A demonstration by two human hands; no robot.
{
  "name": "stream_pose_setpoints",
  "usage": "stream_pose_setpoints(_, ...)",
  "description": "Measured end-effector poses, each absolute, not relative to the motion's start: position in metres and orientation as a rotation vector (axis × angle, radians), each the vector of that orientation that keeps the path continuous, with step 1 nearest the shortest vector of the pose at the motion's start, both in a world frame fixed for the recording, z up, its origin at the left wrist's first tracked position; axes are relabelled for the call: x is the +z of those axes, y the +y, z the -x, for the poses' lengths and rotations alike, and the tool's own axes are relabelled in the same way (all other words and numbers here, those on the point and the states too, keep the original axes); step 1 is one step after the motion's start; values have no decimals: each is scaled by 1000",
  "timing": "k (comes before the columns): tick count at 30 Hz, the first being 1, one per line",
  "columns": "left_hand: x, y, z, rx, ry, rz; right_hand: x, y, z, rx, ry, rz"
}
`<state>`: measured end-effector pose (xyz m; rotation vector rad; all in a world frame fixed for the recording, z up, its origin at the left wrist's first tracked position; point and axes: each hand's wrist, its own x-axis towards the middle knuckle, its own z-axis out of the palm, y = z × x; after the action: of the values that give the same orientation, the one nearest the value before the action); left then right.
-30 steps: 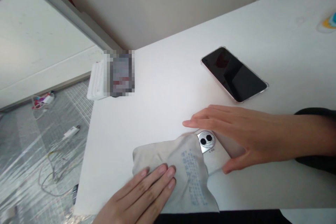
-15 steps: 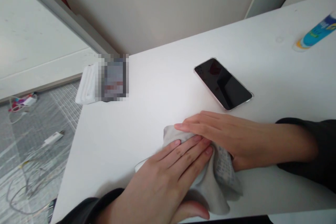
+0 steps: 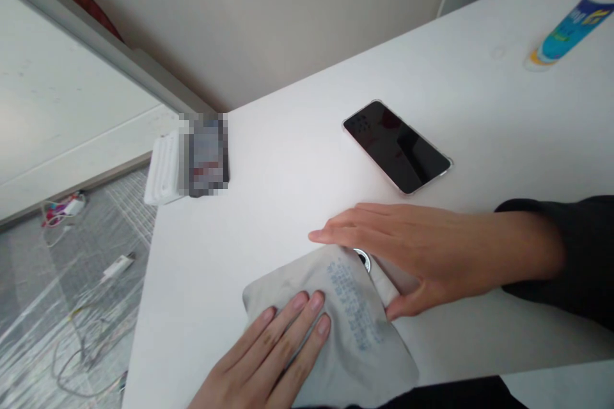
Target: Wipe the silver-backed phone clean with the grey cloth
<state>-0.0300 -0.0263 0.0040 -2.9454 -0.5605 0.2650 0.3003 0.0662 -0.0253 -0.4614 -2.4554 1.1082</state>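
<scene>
Grey cloth over a pale phone, hands at both ends

On the white table, close to its near edge, the pale phone lies mostly hidden beneath the cloth; only its right end shows, with part of a silvery camera ring peeping out past the hem. Judging by that bare end, its long axis seems to run from the right hand leftward and somewhat nearer, under the left hand (the covered end can't be made out, so the exact line is a guess).

The left hand rests flat on the cloth, fingers stretched and grasping nothing, pointing far and right toward the bared end. The right hand, reaching in from the right in a black sleeve, lightly grasps that end, thumb at the near edge and fingers along the far one; how firmly it presses, I cannot tell. Of the two, it is nearer the exposed part.

Faint blue printing crosses the cloth between the hands. Beyond the right hand, apart from it, a dark-screened phone lies slanting from far left to near right. A blue tube is at the far right.
</scene>
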Motion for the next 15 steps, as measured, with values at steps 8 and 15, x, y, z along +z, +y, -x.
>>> stream_pose_setpoints(8, 11, 25, -49, 96, -605, 3116, -25, 67, -298, 1138, -2426, 483)
stream_pose_setpoints(15, 8, 1, 9, 221, -553, 3046, -26, 64, -299, 1130, -2414, 500)
